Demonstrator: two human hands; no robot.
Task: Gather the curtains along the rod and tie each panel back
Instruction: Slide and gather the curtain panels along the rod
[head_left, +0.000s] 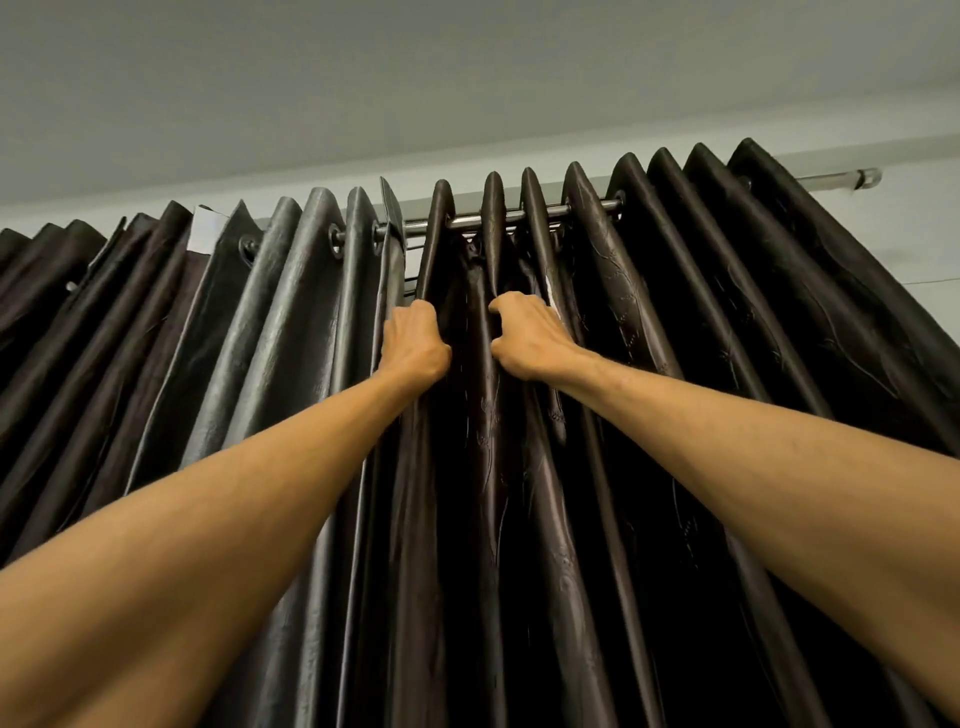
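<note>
Two dark brown, shiny curtain panels hang in deep folds from a metal rod (467, 222) just below the ceiling. The left panel (249, 353) and the right panel (727, 322) meet near the middle. My left hand (415, 340) is raised and closed around the leading edge fold of the right panel. My right hand (530, 335) grips folds of that same panel a little further right. Both arms reach up from the lower corners. The fingertips are hidden in the cloth.
A grey ceiling and a pale wall sit above the rod. The rod's end cap (867, 177) sticks out at the far right. A white label (205, 228) shows at the top of the left panel. Curtain cloth fills the view below.
</note>
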